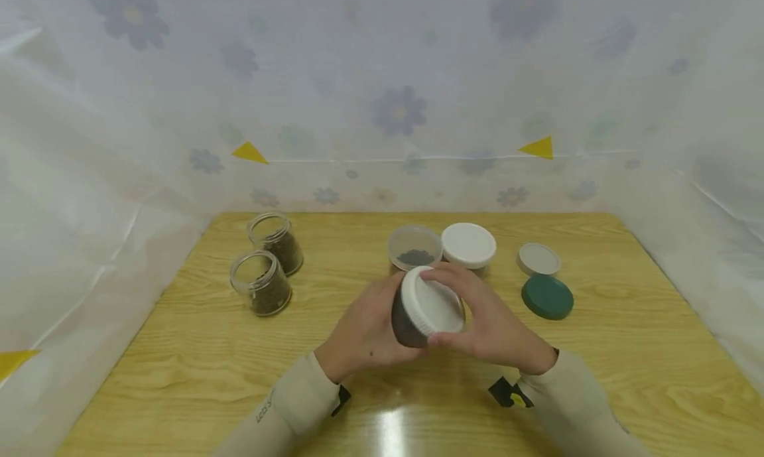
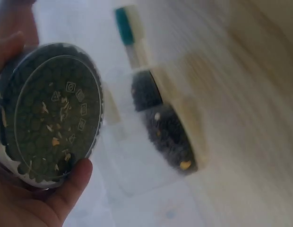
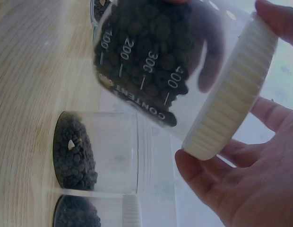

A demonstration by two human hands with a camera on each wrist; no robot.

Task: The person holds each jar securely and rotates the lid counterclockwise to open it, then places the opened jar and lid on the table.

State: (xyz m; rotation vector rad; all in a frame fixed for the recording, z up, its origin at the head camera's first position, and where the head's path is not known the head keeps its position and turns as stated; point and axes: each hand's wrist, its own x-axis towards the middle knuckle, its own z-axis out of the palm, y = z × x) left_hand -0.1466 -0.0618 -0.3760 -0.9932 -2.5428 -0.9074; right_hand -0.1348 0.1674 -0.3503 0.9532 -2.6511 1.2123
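Left wrist view alone showed the base of the jar, marks and pale flecks on it; right wrist view alone, its printed graduations. Jar held above the table, nearer the person than the open tub. Base-to-lid axis tilted, white lid facing up toward the head camera. Left hand gripped the body; right hand clasped the lid's rim, thumb and fingers spread.

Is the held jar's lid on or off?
On: the ridged white lid covers the mouth of the clear graduated jar; whether it's screwed tight cannot be told.
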